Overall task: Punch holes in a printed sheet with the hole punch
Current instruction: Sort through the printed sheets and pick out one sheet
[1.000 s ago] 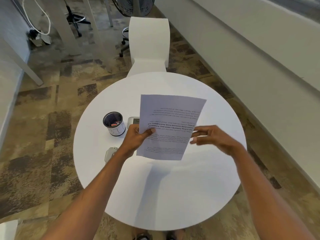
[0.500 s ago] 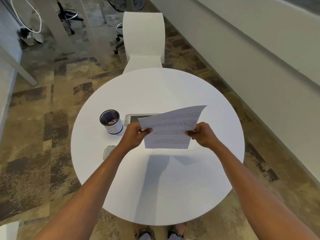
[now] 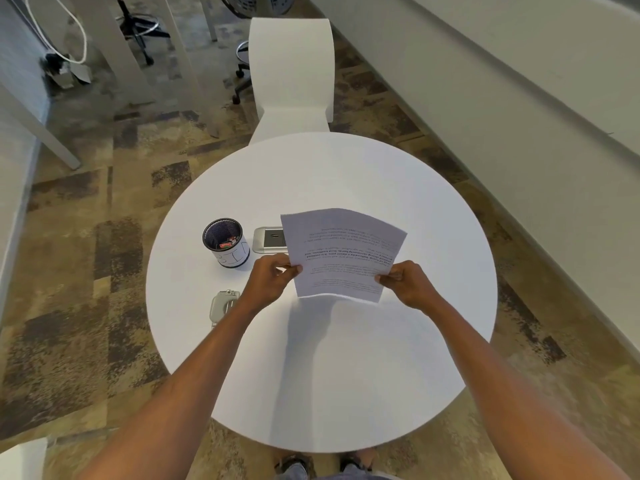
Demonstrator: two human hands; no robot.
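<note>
Pinching printed sheet [image 3: 341,252] in both hands' grip, left hand [image 3: 268,280], right hand [image 3: 407,284]; hole punch [image 3: 224,304] half-hidden.

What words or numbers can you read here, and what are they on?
Printed sheet, held by the left hand and right hand: lines of print, upside down and too small to read.
Pen cup: dark marks on its white side, too blurred to read.
Nothing else shows text.

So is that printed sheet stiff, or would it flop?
Probably floppy: the printed sheet bows between the left hand and right hand. Likely very light, since fingertip pinches hold it above the table.
</note>
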